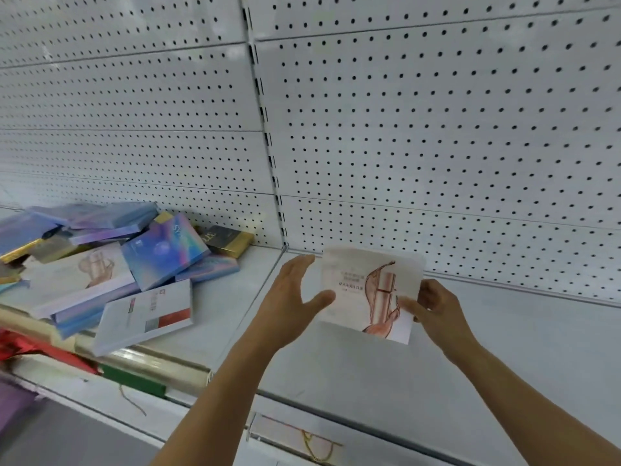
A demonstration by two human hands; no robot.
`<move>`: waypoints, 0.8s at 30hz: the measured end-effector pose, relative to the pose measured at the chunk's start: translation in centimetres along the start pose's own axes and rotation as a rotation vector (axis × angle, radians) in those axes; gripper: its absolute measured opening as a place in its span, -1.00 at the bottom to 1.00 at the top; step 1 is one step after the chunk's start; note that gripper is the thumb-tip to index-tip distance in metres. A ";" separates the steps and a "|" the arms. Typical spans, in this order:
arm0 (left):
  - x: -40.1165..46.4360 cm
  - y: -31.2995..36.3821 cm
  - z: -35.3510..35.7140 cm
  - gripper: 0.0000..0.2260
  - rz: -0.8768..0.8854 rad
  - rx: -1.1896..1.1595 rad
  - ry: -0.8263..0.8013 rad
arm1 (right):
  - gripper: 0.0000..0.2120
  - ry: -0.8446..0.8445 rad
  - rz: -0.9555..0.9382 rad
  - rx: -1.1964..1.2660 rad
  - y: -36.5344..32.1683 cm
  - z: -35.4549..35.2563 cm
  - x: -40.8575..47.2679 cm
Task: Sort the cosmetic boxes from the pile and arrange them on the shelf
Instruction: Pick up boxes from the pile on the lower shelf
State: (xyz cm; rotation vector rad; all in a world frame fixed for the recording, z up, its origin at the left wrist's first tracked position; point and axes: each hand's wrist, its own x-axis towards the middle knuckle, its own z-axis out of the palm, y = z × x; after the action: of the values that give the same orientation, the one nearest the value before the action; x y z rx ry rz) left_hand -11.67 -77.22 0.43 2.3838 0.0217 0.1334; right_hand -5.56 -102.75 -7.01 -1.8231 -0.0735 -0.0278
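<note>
Cosmetic box (366, 290), flat glossy white card, right hand (437, 307) pinching

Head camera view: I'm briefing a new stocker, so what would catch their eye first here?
The white box with a rose-gold bottle picture, held up against the pegboard wall: the right hand pinches its edge, the left hand is open beside it. Then the jumbled pile of boxes at left on the shelf.

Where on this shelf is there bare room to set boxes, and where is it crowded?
Bare: the shelf right of the white box, along the pegboard, and the strip between the pile and the left hand. Crowded: the left section under the pile.
</note>
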 end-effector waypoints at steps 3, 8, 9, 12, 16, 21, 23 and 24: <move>1.9 -0.9 -0.1 -0.34 -0.044 -0.030 -0.021 | -0.78 0.006 0.045 0.048 -0.3 1.0 3.3; 6.0 -2.0 0.7 -0.36 -0.084 -0.013 -0.075 | -0.77 0.009 0.050 0.033 -0.4 2.4 7.7; 6.8 -2.2 1.0 -0.36 -0.088 -0.015 -0.079 | -0.77 0.011 0.049 0.030 -0.4 2.6 8.4; 9.0 -2.7 1.8 -0.32 -0.105 -0.047 -0.086 | -0.77 0.023 0.047 0.036 -0.3 2.9 10.3; 11.6 -3.1 2.5 -0.27 -0.124 -0.062 -0.083 | -0.74 0.042 0.046 0.028 -0.1 3.3 12.2; 13.4 -3.1 3.5 -0.29 -0.105 -0.100 -0.126 | -0.72 0.089 0.065 -0.028 0.2 3.9 12.7; 13.6 -3.2 3.6 -0.31 -0.086 -0.093 -0.123 | -0.70 0.127 0.065 -0.116 0.0 4.3 12.4; 13.6 -3.4 3.5 -0.31 -0.071 -0.076 -0.120 | -0.66 0.144 0.063 -0.171 -0.2 4.6 12.2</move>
State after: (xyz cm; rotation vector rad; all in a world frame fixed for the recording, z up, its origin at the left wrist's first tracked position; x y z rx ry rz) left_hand 2.30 -76.42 -3.16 2.3082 0.0436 -0.0419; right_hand 6.54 -97.84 -7.25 -1.9877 0.0902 -0.1240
